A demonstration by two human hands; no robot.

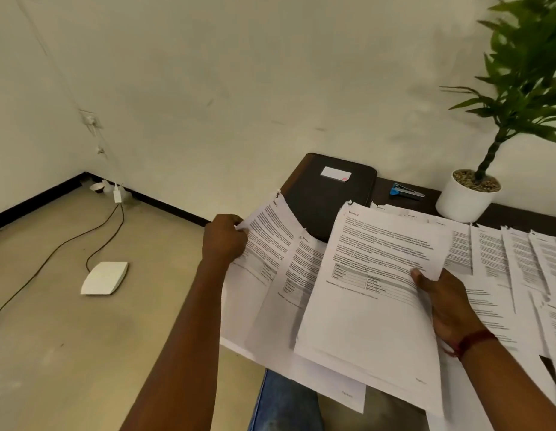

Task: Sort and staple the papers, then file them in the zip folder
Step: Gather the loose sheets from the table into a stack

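**Inspector:** State of the hands?

**Assessor:** The left hand (pixel 223 241) pinches the left edge of the outermost sheet (pixel 264 253). The right hand (pixel 448 303) grips a stack of papers (pixel 373 290), thumb on top and fingers beneath. The hands are well apart, with the sheets fanned between them above the lap.

**Inspector:** How will the material handle?

**Assessor:** I judge it light and limp, and slick sheet on sheet. The fan sags where nothing supports it, and the top-left corners look ragged. It is best held by a side edge, thumb above and fingers below. It should be squared up before any staple goes in a corner.

**Inspector:** The other task items?

**Assessor:** The black zip folder (pixel 326 194) lies flat at twelve o'clock from the hands, its near edge hidden by the held sheets. Whether the zip is open cannot be told. The blue stapler (pixel 406 191) lies at one o'clock, near the folder. More papers (pixel 519 265) lie overlapped at three o'clock.

**Inspector:** Surface and room?

**Assessor:** The table (pixel 513 214) is dark and stands against a pale wall. A potted plant (pixel 469 197) stands on it at two o'clock. At nine o'clock, on the tan floor (pixel 52 353), is a flat white device (pixel 105 277) with a cable (pixel 52 253) nearby.
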